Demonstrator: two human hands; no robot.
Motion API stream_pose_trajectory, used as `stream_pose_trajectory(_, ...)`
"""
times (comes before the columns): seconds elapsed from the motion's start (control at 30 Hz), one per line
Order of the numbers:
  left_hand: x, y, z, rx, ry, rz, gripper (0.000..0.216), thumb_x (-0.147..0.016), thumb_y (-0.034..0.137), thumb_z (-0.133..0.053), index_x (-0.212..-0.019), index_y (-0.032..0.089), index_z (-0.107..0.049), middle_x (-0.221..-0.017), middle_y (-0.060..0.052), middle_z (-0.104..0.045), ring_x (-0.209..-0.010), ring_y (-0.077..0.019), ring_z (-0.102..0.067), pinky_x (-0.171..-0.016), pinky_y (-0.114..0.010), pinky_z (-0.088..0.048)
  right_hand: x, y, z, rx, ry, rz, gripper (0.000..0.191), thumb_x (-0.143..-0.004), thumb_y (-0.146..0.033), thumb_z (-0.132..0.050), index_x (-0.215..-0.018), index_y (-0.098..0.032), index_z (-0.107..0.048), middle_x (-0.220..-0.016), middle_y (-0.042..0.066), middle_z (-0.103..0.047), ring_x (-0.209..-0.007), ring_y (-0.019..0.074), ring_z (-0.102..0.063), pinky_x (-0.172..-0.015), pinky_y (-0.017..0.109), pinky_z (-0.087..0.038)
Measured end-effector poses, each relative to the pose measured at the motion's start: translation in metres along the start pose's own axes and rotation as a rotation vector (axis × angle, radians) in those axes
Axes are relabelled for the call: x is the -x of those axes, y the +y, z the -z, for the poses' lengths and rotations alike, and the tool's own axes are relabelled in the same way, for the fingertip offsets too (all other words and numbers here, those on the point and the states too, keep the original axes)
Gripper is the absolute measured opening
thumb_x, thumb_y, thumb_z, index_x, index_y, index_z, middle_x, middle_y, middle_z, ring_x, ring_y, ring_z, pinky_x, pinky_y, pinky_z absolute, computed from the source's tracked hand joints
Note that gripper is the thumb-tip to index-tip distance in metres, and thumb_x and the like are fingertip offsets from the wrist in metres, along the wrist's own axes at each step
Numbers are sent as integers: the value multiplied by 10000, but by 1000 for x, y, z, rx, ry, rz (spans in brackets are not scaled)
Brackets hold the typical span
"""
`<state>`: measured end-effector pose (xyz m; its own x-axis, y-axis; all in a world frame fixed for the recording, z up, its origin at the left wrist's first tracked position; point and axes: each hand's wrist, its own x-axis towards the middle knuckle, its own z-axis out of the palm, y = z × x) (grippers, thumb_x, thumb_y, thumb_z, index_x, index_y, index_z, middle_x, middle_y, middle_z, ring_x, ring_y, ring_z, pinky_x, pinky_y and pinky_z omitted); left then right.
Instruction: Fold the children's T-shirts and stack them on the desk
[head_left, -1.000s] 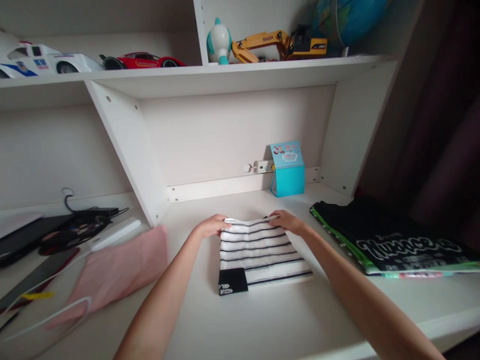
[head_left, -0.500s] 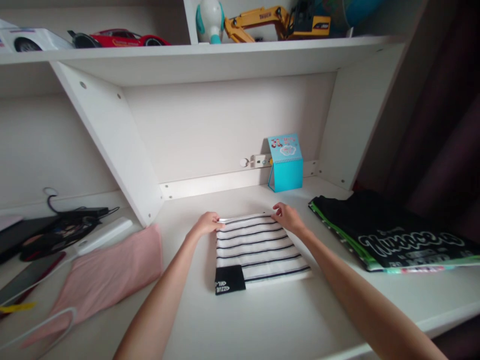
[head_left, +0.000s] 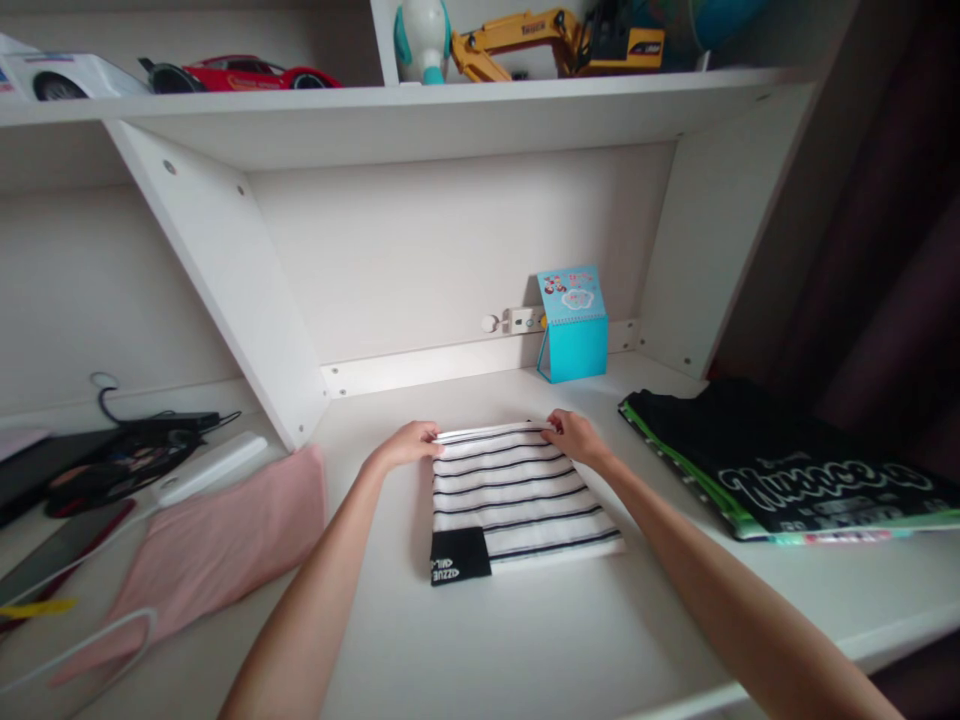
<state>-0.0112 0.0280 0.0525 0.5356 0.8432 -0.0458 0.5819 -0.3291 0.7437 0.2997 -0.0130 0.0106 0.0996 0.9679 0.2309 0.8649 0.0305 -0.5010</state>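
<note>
The striped cloth (head_left: 517, 490) (a black patch (head_left: 460, 555) marks its near left corner) lies flat on the white desk (head_left: 450, 650); the left hand (head_left: 409, 445) pinches its far left corner, the right hand (head_left: 571, 438) its far right, with a blue calendar (head_left: 577, 346) standing behind.

- A white tabletop (head_left: 540, 640) is running beneath a white shelf (head_left: 465, 125).
- An upright panel (head_left: 225, 270) is dividing the space below.
- A pale back wall (head_left: 442, 245) is carrying a socket (head_left: 523, 320) low down.
- A dark curtain (head_left: 862, 270) is hanging in shadow at the right.
</note>
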Motion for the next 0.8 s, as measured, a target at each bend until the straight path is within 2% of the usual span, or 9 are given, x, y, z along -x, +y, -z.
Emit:
stream_pose_trajectory(0.13, 5, 9, 2, 139, -1, -4, 263, -613, 364, -623, -725, 140, -543, -600, 24, -533, -582, -122, -486, -571, -229, -353, 2, -5, 9, -51, 51, -8, 157, -738, -246, -573, -861, -151, -591, -710, 31, -591, -654, 135, -520, -605, 226, -353)
stream_pose_trajectory(0.23, 7, 27, 7, 247, 124, -80, 249, -621, 333, -641, -734, 140, -533, -645, 20, -536, -618, -112, -499, -608, -223, -368, 6, -14, 27, -126, 140, -8, 150, -757, -268, -551, -854, -155, -557, -721, 28, -586, -656, 130, -525, -612, 225, -375)
stream_pose_trajectory(0.37, 17, 67, 22, 367, 441, -284, 276, -641, 302, -649, -833, 154, -517, -781, 0, -563, -724, -119, -538, -701, -229, -406, 26, -42, 65, -492, 511, 149, 193, -768, -340, -552, -863, -178, -508, -809, 36, -574, -725, 138, -536, -605, 225, -410)
stream_pose_trajectory(0.47, 32, 92, 36, 350, 544, -423, 356, -648, 294, -659, -946, 166, -510, -898, -25, -575, -856, -148, -549, -780, -251, -416, 52, -66, 93, -676, 708, 341, 269, -740, -360, -612, -932, -208, -500, -906, 33, -549, -812, 142, -529, -654, 235, -432)
stream_pose_trajectory(0.53, 42, 97, 45, 281, 500, -423, 379, -650, 299, -659, -976, 156, -528, -964, -50, -579, -937, -173, -538, -824, -266, -409, 70, -78, 108, -757, 622, 462, 337, -703, -353, -670, -964, -215, -507, -916, 30, -551, -820, 140, -535, -676, 244, -444)
stream_pose_trajectory(0.63, 53, 83, 58, 148, 234, -270, 399, -634, 305, -649, -992, 148, -570, -993, -62, -595, -964, -190, -539, -849, -276, -402, 87, -87, 121, -847, 64, 639, 333, -721, -356, -670, -984, -193, -545, -790, 24, -592, -703, 132, -563, -611, 248, -459)
stream_pose_trajectory(0.7, 56, 64, 66, 21, 17, -54, 447, -578, 296, -662, -999, 164, -595, -927, -48, -622, -922, -203, -564, -814, -279, -422, 89, -88, 122, -863, -211, 657, 264, -786, -375, -600, -950, -169, -580, -700, 22, -602, -630, 125, -564, -583, 254, -463)
stream_pose_trajectory(0.73, 56, 54, 70, -57, -43, 67, 458, -540, 287, -670, -980, 174, -610, -891, -43, -633, -905, -215, -574, -785, -279, -433, 87, -87, 121, -855, -241, 628, 255, -812, -384, -562, -930, -160, -590, -689, 26, -606, -622, 125, -565, -588, 258, -466)
stream_pose_trajectory(0.8, 54, 39, 74, -197, -33, 248, 460, -488, 274, -669, -939, 192, -630, -877, -50, -648, -907, -242, -583, -742, -276, -445, 78, -83, 113, -773, -137, 525, 266, -840, -394, -509, -896, -150, -598, -716, 38, -618, -645, 128, -573, -609, 260, -469)
